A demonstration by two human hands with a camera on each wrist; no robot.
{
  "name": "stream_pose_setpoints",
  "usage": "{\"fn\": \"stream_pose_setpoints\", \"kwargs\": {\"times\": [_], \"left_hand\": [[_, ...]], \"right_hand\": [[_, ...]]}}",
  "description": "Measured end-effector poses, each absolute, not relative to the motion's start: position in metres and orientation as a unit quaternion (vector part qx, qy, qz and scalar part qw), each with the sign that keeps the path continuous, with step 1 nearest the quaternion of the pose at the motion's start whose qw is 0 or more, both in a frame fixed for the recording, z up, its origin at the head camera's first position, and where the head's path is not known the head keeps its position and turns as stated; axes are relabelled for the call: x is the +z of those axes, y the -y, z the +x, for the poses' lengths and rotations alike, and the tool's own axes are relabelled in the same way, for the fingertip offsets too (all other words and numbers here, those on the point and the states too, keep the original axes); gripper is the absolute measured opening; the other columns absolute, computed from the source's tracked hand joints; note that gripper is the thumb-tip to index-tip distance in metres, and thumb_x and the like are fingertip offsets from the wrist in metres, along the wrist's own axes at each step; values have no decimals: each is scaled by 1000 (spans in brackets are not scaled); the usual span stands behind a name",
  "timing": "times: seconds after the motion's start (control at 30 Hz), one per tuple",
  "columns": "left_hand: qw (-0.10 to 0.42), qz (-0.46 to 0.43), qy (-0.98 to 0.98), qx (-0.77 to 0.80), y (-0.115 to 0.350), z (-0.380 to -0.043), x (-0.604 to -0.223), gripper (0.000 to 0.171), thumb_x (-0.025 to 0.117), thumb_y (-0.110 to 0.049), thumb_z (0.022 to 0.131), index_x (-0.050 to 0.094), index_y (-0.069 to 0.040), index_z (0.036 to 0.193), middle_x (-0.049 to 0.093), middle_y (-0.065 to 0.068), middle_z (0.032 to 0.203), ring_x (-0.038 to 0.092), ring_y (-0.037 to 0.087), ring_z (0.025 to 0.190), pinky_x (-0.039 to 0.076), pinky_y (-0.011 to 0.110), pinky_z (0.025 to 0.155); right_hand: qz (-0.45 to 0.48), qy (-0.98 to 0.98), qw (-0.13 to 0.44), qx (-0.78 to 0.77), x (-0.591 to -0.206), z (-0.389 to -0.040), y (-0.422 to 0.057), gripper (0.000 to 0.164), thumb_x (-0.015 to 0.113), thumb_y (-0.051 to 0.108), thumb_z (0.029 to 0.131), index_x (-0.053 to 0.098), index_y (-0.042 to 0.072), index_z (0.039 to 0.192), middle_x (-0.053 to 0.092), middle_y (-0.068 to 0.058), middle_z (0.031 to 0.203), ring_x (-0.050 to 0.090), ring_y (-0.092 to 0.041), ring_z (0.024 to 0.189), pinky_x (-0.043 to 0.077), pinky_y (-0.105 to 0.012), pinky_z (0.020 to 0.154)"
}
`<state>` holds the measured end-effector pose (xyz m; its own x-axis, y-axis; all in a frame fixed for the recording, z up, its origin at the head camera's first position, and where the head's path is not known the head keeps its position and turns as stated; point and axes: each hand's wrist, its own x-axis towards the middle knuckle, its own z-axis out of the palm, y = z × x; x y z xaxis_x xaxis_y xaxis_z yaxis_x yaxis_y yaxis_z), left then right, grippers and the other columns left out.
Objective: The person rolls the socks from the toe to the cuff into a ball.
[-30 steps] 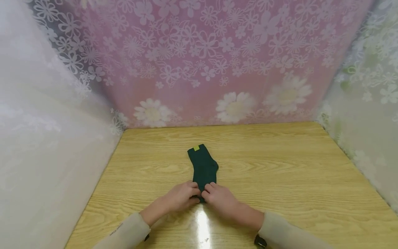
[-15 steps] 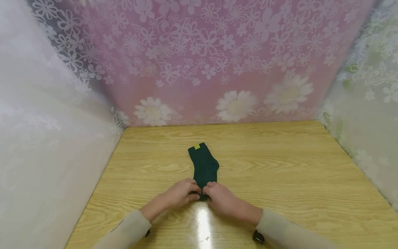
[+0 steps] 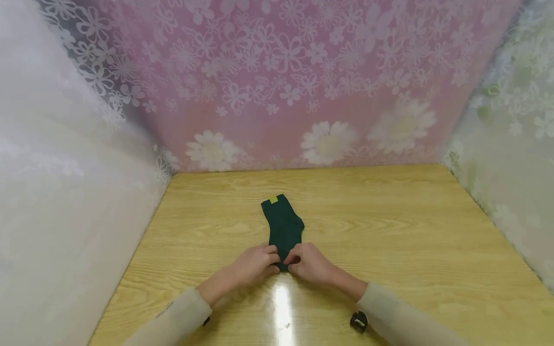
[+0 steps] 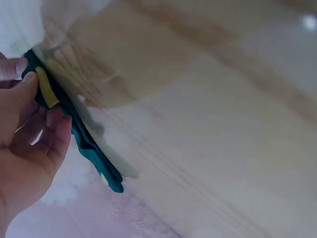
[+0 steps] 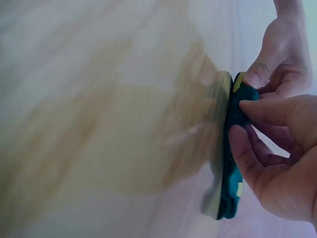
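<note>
A dark green sock (image 3: 283, 223) lies flat, its cuff with a yellow label (image 3: 273, 199) pointing away from me and its toe end nearest me. My left hand (image 3: 255, 263) pinches the left side of that near end; in the left wrist view its thumb lies beside a yellow strip (image 4: 47, 88) on the fabric. At the right side of the same end, my right hand (image 3: 313, 264) holds the sock with thumb and curled index finger. Edge-on in the right wrist view, the sock (image 5: 232, 168) appears as thick, layered fabric. The fingers hide part of the toe end.
The sock is on a wood-grain table (image 3: 389, 230), which has a bright glare streak in front of the hands. A pink flowered curtain (image 3: 268, 86) stands along the back edge, with pale curtains (image 3: 78, 202) at both sides. A dark band (image 3: 358, 321) shows at the right wrist.
My right hand has shifted slightly and its index finger now curls toward the thumb. The left hand stays at the sock's near end. The whole head view has tilted a little.
</note>
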<state>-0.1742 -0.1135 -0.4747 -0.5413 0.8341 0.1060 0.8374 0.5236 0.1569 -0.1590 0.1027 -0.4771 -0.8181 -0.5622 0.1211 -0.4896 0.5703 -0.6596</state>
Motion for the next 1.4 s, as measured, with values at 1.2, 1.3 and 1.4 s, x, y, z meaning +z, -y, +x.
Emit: {"fn": "stream_pose_setpoints", "kwargs": {"times": [1.2, 1.3, 1.4], "left_hand": [[60, -438, 896, -35, 100, -180, -474, 10, 67, -20, 96, 73, -12, 93, 54, 0, 88, 43, 13, 75, 44, 19, 64], [26, -443, 892, -87, 104, -188, -473, 12, 63, -18, 99, 74, -11, 99, 54, 1, 91, 46, 14, 77, 43, 19, 65], [14, -449, 886, -114, 109, -192, -471, 15, 62, -16, 99, 74, -9, 104, 56, 2, 93, 49, 14, 80, 45, 19, 67]], "right_hand": [[-405, -900, -65, -145, -472, -176, -108, 11, 73, 16, 91, 71, 11, 82, 54, 3, 74, 44, -9, 64, 40, -18, 57], [-430, -889, -149, -49, -471, -169, -105, 15, 77, 20, 88, 67, 12, 80, 49, 0, 76, 42, -13, 67, 42, -19, 59], [-440, -884, -155, -22, -470, -170, -103, 16, 77, 21, 87, 66, 11, 80, 51, -1, 79, 44, -14, 70, 45, -21, 63]]}}
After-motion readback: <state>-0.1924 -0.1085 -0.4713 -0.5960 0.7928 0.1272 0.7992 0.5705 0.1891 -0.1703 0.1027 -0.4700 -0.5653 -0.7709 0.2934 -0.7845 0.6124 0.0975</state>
